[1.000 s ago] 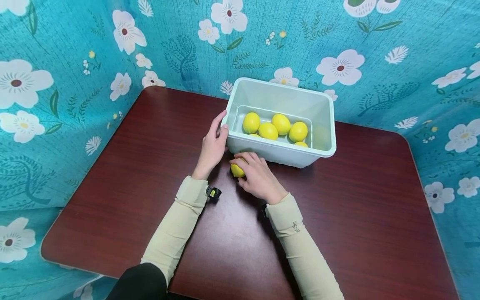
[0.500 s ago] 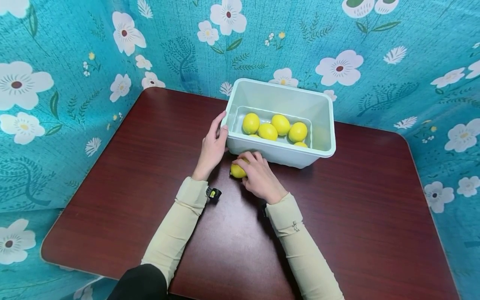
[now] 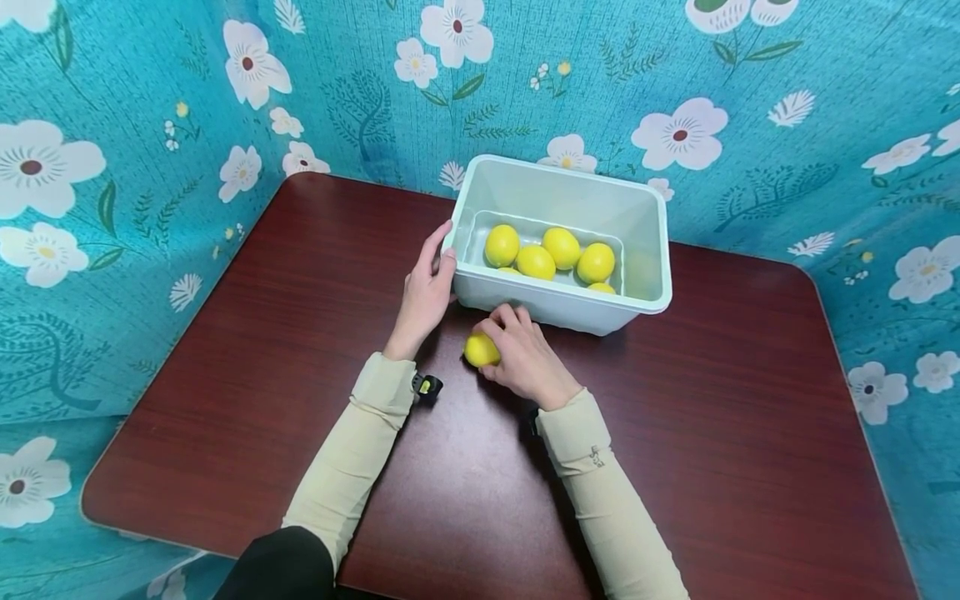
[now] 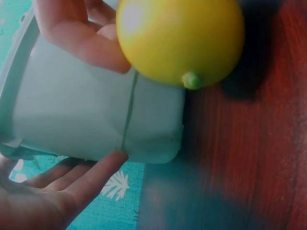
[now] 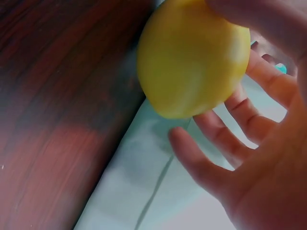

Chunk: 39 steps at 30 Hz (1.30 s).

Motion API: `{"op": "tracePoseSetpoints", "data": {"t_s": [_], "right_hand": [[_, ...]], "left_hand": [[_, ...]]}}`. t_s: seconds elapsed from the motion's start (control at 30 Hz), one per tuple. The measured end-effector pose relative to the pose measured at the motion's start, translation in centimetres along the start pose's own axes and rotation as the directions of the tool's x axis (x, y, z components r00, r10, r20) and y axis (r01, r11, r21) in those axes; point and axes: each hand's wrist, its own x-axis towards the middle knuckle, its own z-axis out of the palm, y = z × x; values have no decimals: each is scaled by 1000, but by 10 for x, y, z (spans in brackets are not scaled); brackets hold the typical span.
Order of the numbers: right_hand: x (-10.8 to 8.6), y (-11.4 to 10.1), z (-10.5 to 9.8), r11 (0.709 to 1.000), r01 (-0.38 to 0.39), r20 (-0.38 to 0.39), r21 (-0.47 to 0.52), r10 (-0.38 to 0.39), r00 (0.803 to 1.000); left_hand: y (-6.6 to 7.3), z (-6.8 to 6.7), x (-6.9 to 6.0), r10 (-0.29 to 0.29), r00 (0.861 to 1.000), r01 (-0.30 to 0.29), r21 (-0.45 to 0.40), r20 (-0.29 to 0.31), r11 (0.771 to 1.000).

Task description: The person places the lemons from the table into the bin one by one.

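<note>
My right hand (image 3: pixel 517 354) grips a yellow lemon (image 3: pixel 482 350) just in front of the pale green bin (image 3: pixel 558 307). The green stem end of this lemon (image 4: pixel 192 80) shows in the left wrist view. Thumb and fingers are on the lemon (image 5: pixel 192 62) in the right wrist view, beside the bin's wall. My left hand (image 3: pixel 427 296) rests on the left end of the bin. Its fingers (image 4: pixel 96 177) lie fairly straight against the outer wall. Inside the bin are several lemons (image 3: pixel 561 248), some partly hidden by the front wall.
The bin stands at the back of a dark red-brown wooden table (image 3: pixel 720 400). A blue-green flowered cloth (image 3: pixel 600 75) hangs behind the table and along both sides. Each wrist wears a small black camera (image 3: pixel 427 387).
My right hand has drawn the lemon slightly toward me, and its grip has shifted to the lemon's right side. The left hand and the bin stay in place.
</note>
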Motion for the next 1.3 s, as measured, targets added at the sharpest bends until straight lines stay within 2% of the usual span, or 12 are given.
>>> {"op": "tracePoseSetpoints", "data": {"t_s": [0.27, 0.67, 0.93, 1.3], "right_hand": [[-4, 1, -2, 996, -26, 42, 82, 23, 999], [-6, 1, 3, 988, -39, 73, 148, 29, 997], [-7, 1, 4, 990, -49, 87, 135, 37, 996], [-8, -2, 5, 996, -6, 83, 89, -2, 997]], "left_hand": [[1, 0, 0, 6, 1000, -6, -7, 4, 1000], [1, 0, 0, 5, 1000, -5, 3, 2, 1000], [0, 1, 0, 4, 1000, -4, 16, -6, 1000], [0, 1, 1, 4, 1000, -4, 20, -10, 1000]]}}
